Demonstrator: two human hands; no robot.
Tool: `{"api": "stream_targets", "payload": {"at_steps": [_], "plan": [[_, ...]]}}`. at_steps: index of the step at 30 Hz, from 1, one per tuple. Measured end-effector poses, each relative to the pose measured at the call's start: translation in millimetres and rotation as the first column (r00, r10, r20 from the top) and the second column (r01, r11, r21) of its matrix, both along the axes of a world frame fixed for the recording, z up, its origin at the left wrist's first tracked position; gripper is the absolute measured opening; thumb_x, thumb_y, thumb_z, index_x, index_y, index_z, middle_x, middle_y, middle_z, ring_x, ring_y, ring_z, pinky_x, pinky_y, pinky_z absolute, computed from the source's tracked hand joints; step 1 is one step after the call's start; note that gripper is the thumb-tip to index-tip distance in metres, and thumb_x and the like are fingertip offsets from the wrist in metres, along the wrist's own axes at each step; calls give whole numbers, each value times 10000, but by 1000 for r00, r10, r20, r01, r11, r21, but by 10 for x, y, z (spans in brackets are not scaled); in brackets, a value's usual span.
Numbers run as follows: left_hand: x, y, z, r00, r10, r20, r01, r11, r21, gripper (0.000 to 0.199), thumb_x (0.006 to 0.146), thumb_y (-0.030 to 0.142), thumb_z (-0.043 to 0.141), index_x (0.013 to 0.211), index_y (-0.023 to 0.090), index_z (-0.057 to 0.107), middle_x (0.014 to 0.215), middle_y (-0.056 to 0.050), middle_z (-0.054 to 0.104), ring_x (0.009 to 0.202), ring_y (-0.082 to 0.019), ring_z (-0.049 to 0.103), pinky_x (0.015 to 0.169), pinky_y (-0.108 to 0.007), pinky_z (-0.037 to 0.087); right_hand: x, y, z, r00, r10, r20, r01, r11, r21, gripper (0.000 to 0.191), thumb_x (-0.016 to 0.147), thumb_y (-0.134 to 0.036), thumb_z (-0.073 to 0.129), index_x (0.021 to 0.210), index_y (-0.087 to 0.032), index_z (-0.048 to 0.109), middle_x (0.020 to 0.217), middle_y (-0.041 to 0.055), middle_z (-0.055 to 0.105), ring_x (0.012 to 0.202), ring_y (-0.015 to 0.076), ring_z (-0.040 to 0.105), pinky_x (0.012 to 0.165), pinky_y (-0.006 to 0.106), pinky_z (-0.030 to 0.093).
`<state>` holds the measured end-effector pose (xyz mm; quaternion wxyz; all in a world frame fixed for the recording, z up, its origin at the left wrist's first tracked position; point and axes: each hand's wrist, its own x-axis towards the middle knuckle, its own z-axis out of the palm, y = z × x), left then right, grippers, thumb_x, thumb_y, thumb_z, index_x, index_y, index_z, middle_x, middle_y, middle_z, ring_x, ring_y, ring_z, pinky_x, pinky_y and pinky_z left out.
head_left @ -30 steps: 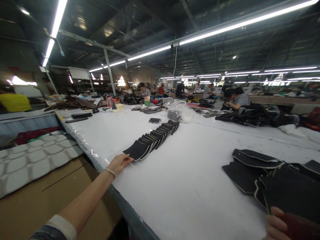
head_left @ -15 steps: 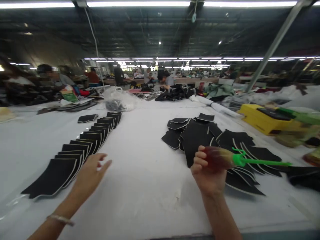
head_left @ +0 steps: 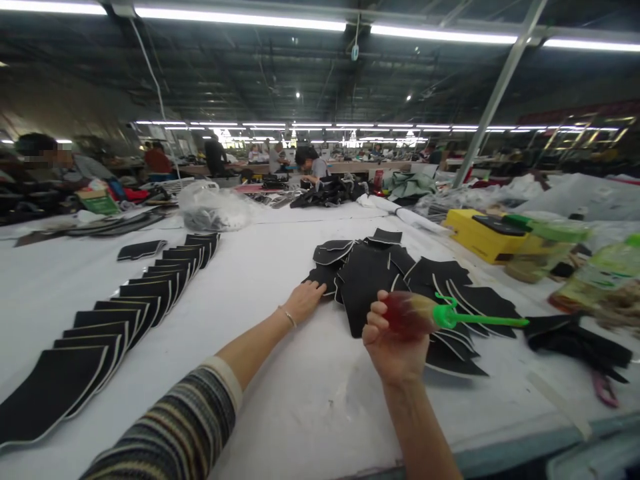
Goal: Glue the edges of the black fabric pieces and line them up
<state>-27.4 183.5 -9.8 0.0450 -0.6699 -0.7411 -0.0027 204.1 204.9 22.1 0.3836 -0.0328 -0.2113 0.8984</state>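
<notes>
On the white table (head_left: 280, 267), left hand (head_left: 303, 301) rests flat-fingered against black pieces (head_left: 370, 280); right hand (head_left: 393, 343) grips a brush (head_left: 440, 317)

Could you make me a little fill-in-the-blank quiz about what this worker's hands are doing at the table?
1. The right hand holds a brush with a ____ handle.
2. The left hand touches the loose pile of ____ fabric pieces.
3. The overlapping row of pieces lies on the person's ____ side.

Missing words: green; black; left
</notes>
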Motion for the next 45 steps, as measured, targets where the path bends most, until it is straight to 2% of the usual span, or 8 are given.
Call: {"api": "stream_targets", "payload": {"at_steps": [5, 10, 13, 15, 17, 22, 37, 45], "plan": [[-60, -729, 194, 994, -63, -89, 52, 991, -126, 320, 925, 28, 338, 1042, 140, 613, 941, -107, 652, 874, -215, 603, 762, -320, 491, -1, 7, -20, 1000, 16, 4, -16, 999, 49, 384, 706, -438, 586, 995, -210, 697, 816, 27, 620, 605, 120, 538, 577, 230, 559], [116, -2091, 355, 982, 39, -184, -91, 954, -285, 632, 824, -57, 352, 1414, 144, 450, 880, -89, 653, 776, -227, 607, 664, -327, 484, -59, -54, -57, 995, 95, -2, -95, 994, 46, 431, 707, -465, 632, 1030, -186, 688, 861, 38, 671, 650, 121, 611, 626, 225, 583], [321, -2670, 453, 983, 164, -87, -183, 931, -316, 479, 900, 103, 431, 1361, 182, 537, 944, -94, 645, 862, -243, 617, 729, -349, 501, -122, -119, -90, 990, 136, 34, -137, 990, 17, 520, 720, -570, 652, 1053, -172, 680, 928, 65, 703, 742, 152, 677, 678, 247, 604], [424, -2822, 471, 964, 260, 46, -237, 928, -288, 389, 949, 310, 471, 1301, 202, 596, 1067, -103, 621, 968, -249, 610, 809, -351, 506, -180, -164, -114, 986, 149, 68, -150, 989, 1, 553, 743, -641, 639, 1045, -179, 676, 961, 80, 716, 795, 178, 703, 701, 274, 616], [472, -2819, 438, 915, 370, 163, -327, 914, -239, 439, 962, 423, 445, 1307, 197, 594, 1167, -113, 585, 1045, -244, 593, 880, -343, 494, -240, -209, -135, 982, 157, 107, -155, 988, -25, 532, 765, -646, 644, 1027, -184, 672, 960, 78, 726, 816, 196, 716, 700, 296, 626], [460, -2560, 347, 832, 523, 188, -477, 846, -239, 467, 891, 349, 518, 1303, 136, 570, 1185, -156, 542, 1055, -287, 579, 888, -388, 491, -339, -307, -154, 962, 123, 246, -102, 990, -98, 409, 789, -512, 696, 990, -157, 672, 856, 61, 743, 739, 225, 731, 626, 325, 644], [557, -2249, 468, 818, 575, 28, -522, 762, -384, 280, 794, 234, 550, 1039, 105, 586, 1087, -181, 539, 942, -314, 642, 754, -401, 534, -396, -430, -231, 939, 11, 343, -29, 998, 48, 349, 770, -466, 744, 960, -181, 678, 876, 47, 747, 711, 220, 727, 575, 333, 644], [448, -2175, 481, 850, 527, -4, -491, 789, -370, 257, 837, 207, 457, 964, 115, 661, 1032, -187, 626, 885, -314, 665, 759, -424, 516, -406, -501, -157, 923, -59, 381, 9, 991, 131, 407, 648, -464, 827, 909, -199, 662, 820, 26, 728, 690, 223, 712, 545, 343, 633]]}}
